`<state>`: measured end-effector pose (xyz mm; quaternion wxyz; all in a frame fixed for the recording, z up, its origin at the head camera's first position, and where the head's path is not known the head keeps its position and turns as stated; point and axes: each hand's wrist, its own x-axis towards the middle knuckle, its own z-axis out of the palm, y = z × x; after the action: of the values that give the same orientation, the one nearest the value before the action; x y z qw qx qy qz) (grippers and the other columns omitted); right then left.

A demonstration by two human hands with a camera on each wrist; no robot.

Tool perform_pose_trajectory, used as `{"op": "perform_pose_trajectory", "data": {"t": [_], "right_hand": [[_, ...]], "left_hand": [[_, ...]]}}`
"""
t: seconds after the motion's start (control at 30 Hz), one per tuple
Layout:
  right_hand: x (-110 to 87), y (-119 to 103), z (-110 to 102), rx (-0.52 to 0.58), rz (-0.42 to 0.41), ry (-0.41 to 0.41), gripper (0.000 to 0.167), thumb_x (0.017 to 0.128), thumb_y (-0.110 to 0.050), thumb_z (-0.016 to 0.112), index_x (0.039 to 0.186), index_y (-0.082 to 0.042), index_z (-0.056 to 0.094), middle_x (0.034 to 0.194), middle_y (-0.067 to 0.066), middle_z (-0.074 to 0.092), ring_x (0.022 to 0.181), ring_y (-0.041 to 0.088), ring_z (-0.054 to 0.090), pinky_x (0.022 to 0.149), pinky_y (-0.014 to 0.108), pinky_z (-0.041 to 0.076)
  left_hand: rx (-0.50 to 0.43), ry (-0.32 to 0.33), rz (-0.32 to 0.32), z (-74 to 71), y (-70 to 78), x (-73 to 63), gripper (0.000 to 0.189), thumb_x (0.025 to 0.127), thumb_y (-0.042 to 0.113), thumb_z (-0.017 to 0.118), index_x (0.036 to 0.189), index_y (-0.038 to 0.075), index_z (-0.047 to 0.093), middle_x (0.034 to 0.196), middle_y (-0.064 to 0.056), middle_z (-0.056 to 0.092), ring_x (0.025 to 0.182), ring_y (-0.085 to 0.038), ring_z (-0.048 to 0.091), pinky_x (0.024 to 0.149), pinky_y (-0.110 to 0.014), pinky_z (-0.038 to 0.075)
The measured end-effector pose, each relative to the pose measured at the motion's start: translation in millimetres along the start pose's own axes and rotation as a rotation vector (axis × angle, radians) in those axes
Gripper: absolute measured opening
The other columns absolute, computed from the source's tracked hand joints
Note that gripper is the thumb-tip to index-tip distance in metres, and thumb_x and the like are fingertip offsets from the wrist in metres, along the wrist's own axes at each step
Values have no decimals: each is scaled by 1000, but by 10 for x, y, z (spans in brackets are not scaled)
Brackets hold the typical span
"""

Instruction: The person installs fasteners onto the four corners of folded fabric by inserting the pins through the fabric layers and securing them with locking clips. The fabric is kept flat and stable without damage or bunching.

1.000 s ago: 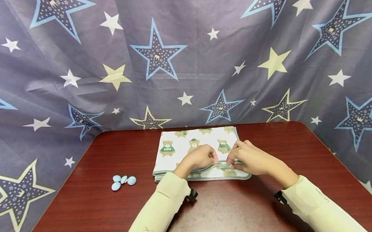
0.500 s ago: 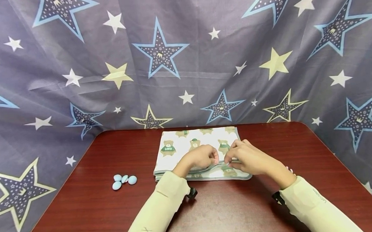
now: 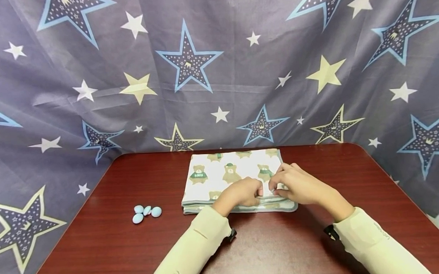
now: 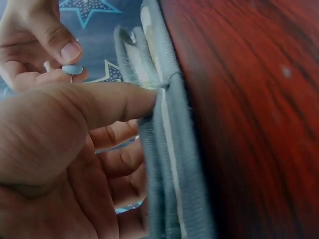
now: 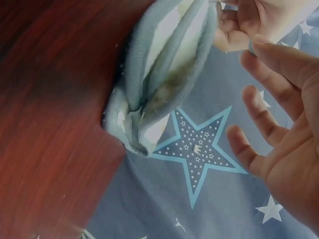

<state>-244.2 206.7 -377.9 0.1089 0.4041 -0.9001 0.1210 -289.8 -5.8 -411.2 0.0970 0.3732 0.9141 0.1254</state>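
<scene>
A folded white cloth (image 3: 207, 187) with brown bears and a grey-green border lies at the middle of the table. At its near edge, my left hand (image 3: 241, 192) pinches the layered border; in the left wrist view the thumb presses on the layers, with the other fingers behind them. My right hand (image 3: 296, 185) is over the cloth's right part, a little apart from the left. Between its thumb and index finger it pinches a pin with a light blue head (image 4: 73, 69), whose thin needle shows. The right wrist view shows its other fingers spread, clear of the cloth.
Several light blue oval pieces (image 3: 137, 218) lie together on the left of the dark red table (image 3: 99, 251). A grey-blue curtain (image 3: 224, 83) with stars hangs behind the table's far edge.
My left hand has shifted slightly right and nearer, and the lifted top layer at the cloth's near edge now lies lower. My right hand has moved slightly right, with the pin in its fingers.
</scene>
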Motion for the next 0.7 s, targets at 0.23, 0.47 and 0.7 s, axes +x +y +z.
{"op": "perform_pose_trajectory", "data": {"t": [0.23,0.47,0.7], "right_hand": [[-5,22,-48,2,12,3,16,84,-14,83,91,-24,74,90,-18,67,94,11,53,81,38,38],[3,13,-79,12,6,24,17,84,-14,83,91,-26,73,89,-19,67,94,11,53,82,36,38],[32,1,-64,13,-57,72,17,82,-11,85,91,-20,74,88,-16,68,93,13,53,80,37,38]], "left_hand": [[-31,11,22,7,-35,10,28,94,11,70,71,15,54,64,6,43,62,-10,41,60,-23,37],[-159,54,1,-63,-134,-1,19,100,12,64,82,13,58,71,6,50,63,-9,43,64,-24,39],[-297,157,-41,-195,-219,-43,9,102,17,64,95,11,67,80,2,64,67,-10,56,68,-28,48]]}}
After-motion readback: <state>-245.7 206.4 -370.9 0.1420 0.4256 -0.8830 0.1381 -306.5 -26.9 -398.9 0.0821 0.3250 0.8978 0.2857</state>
